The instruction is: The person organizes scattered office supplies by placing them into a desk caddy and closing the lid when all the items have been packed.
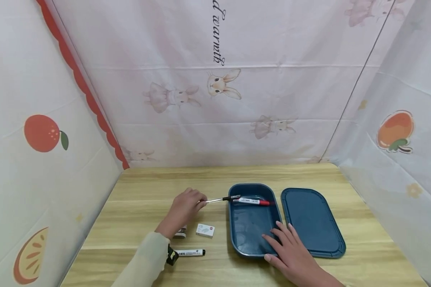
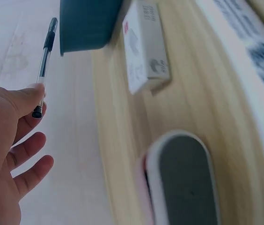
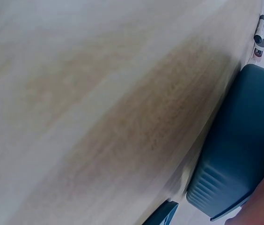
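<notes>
My left hand [image 1: 186,205] pinches the rear end of a clear-barrelled pen [image 1: 217,199] between thumb and index finger. The pen's black cap [image 2: 50,40] points right, over the left rim of a blue plastic box [image 1: 249,235]. Inside that box, toward the far end, lies a white marker with a red cap [image 1: 251,201]. My right hand [image 1: 292,255] rests on the box's near right corner, fingers spread and reaching over the rim. Seen from the right wrist, the outer wall of the box [image 3: 237,145] rises beside that hand.
A blue lid [image 1: 312,221] lies right of the box. To its left are a small white carton [image 1: 205,230] and a black-capped white marker [image 1: 191,252]. A rounded grey-and-white object [image 2: 186,180] sits partly hidden below my left forearm. Printed curtains [image 1: 201,143] enclose the table.
</notes>
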{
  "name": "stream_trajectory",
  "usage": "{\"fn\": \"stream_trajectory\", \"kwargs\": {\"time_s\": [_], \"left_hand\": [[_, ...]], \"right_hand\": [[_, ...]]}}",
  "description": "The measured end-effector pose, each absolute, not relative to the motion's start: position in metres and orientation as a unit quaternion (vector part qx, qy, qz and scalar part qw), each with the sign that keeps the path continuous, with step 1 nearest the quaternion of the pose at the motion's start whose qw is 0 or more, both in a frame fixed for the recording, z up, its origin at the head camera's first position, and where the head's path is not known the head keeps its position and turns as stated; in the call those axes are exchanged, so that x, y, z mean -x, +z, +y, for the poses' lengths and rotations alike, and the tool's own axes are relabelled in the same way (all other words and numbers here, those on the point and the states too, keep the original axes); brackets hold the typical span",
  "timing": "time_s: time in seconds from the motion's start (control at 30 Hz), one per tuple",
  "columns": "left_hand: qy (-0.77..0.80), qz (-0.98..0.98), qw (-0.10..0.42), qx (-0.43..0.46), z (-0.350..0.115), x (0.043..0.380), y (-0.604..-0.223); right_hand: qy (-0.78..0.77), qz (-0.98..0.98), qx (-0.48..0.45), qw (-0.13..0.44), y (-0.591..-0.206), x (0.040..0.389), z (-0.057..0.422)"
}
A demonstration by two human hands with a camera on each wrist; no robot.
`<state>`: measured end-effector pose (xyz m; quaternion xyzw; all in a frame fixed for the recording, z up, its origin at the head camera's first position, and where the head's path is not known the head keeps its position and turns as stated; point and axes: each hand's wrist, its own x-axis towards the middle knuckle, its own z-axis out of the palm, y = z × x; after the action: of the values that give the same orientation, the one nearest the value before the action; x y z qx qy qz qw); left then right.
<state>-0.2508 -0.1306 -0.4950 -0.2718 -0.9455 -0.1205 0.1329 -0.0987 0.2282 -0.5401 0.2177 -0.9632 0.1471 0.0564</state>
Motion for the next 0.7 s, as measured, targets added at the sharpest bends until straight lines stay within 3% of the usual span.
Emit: {"fn": "stream_trajectory", "kwargs": {"time_s": [0.7], "left_hand": [[-0.091, -0.923, 0.161, 0.338, -0.084, 0.263, -0.494]], "right_hand": [[0.157, -0.959, -0.225, 0.069, -0.539, 0.098, 0.227]]}}
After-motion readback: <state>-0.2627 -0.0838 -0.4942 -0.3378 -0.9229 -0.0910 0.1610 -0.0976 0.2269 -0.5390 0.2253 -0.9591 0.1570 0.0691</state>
